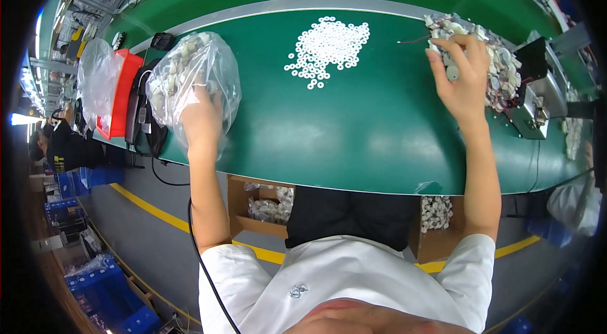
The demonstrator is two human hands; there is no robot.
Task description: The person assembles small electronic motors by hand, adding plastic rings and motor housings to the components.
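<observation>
At the left, my left hand (203, 120) reaches into a clear plastic bag (229, 78) filled with off-white parts. Plastic and parts cover its fingers, so their grip is hidden. My right hand (465, 72) is over a heap of small white parts with thin wires (502, 75) on the right side of the table. Its thumb and index fingertips come close together in a pinch at the heap's left edge. What lies between them is too small to name. A thin dark red wire (414, 40) sticks out leftward near these fingertips.
Many small white rings (332, 43) lie spread on the green table (329, 138). A metal fixture (534, 113) stands beyond the heap at right. A red bin (117, 97) and black items border the bag. Below the table edge are cardboard boxes (258, 226) with parts.
</observation>
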